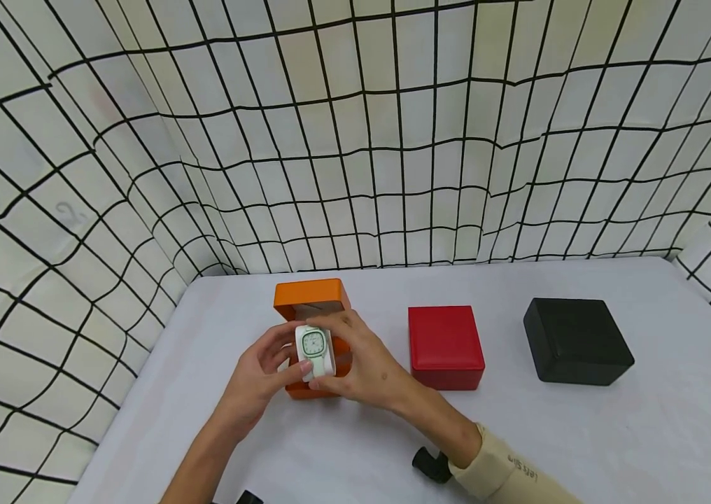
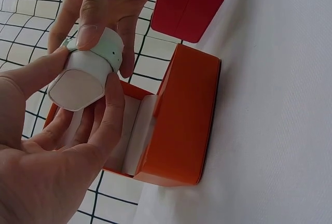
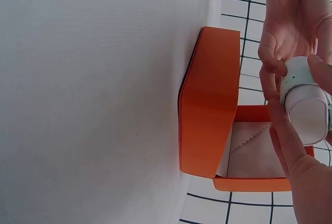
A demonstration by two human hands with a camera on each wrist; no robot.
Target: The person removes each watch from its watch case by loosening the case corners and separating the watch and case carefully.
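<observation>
Mint watch [image 1: 314, 344] on white cushion [image 2: 77, 90], pinched between both hands [image 1: 371, 360], cream sleeve [image 1: 494, 472] lettered "Lets", rest unclear

We hold a rounded white cushion [image 3: 308, 117], wrapped by a pale-green watch strap [image 3: 297, 75], between our left hand [image 3: 296, 24] and right hand [image 3: 309, 180], near an open, glossy orange box [image 3: 210, 102] with whitish lining.

**Orange box [image 1: 310, 290]: interior partly blocked by left hand [image 1: 257, 374] and right hand [image 1: 364, 357]**

Head view, lower middle: watch [image 1: 314, 343] — dial markings too small to read. Bottom right of centre: sleeve [image 1: 509, 465] cropped by lower edge, lettering unclear. Black object [image 1: 248, 498] at bottom edge mostly cut off — identity uncertain. Left wrist view: red box [image 2: 191, 3] cropped at top; dial out of sight.
</observation>
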